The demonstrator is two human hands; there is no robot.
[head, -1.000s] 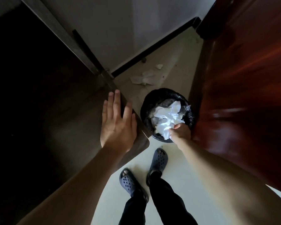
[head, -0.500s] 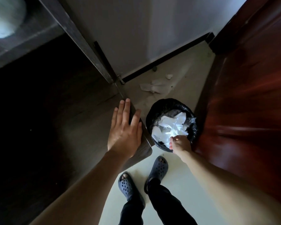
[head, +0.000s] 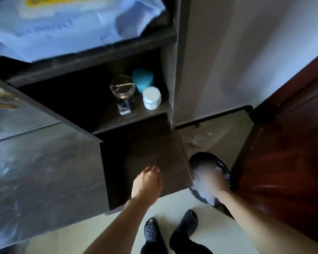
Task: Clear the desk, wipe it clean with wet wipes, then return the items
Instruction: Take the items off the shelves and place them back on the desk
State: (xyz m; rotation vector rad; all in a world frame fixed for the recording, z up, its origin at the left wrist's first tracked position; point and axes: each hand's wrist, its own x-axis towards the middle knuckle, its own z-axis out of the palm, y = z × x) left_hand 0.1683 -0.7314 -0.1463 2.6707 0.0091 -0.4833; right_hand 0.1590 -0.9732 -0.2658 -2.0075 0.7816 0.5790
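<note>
In the head view, the used wipes (head: 209,196) are seen as a crumpled, pale white mass, bright against the black liner of the waste bin (head: 203,155) in which they lie. The bin is set on the floor just beside the right corner of the desk (head: 145,151), whose top is dark brown, matt and faintly streaked.

The right hand (head: 212,180) is held directly over the bin and over the wipes. It is heavily smeared by motion, so it cannot be told whether the fingers grip the wipes or are spread above them; contact seems likely but is not shown. The left hand (head: 148,184) is placed over the front part of the desk, near its right edge and well apart from the wipes. Its back is turned up, its fingers are loosely curled downward, and nothing is held in it.

On a low shelf (head: 136,116) behind the desk, a glass jar (head: 122,88), a teal container (head: 142,78) and a white tub (head: 151,98) are grouped close together. A blurred blue and white packet (head: 62,24) is seen on the level above. Scraps of paper (head: 194,140) lie on the floor by the wall, beyond the bin. A reddish wooden door (head: 283,162) stands to the right, and two dark perforated sandals (head: 151,231) are seen below.
</note>
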